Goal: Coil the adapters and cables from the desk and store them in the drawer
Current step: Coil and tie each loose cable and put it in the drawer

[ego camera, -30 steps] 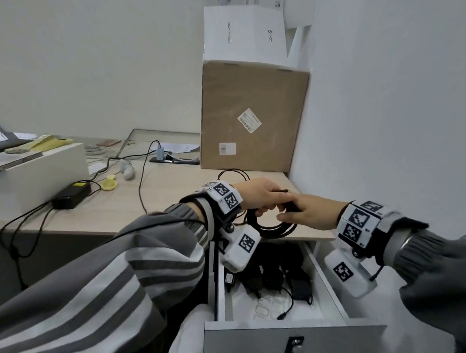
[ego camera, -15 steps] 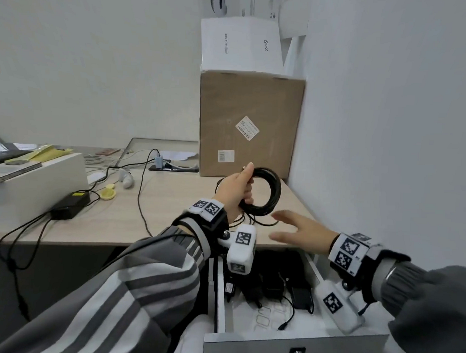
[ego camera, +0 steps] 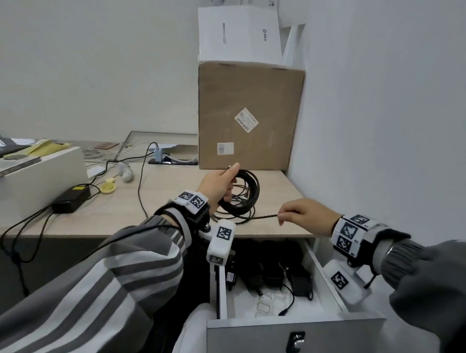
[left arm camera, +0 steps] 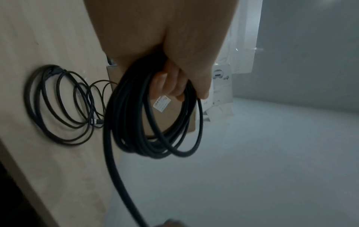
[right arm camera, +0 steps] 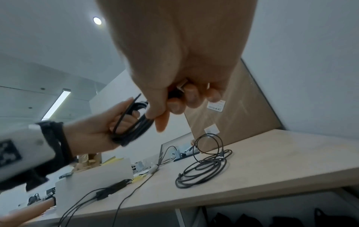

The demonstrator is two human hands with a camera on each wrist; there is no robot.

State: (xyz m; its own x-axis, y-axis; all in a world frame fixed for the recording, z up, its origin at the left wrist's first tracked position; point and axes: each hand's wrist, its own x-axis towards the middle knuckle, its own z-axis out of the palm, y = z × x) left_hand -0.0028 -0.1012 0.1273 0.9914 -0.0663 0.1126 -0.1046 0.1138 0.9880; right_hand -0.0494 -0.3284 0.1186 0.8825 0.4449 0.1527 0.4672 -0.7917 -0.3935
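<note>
Cardboard box (ego camera: 250,116) (white box (ego camera: 238,36) atop)

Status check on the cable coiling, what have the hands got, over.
Left hand grips black coil above desk. Right hand pinches its loose tail. Second cable on desk, uncoiled. Drawer open, adapters inside; path clear.

The pale wood surface (ego camera: 172,221) fills mid-frame. On it sit a cardboard box (ego camera: 249,118) at centre back, a loose black cable (ego camera: 241,216) below it, and a power adapter (ego camera: 72,198) and white box (ego camera: 36,177) at left.
</note>
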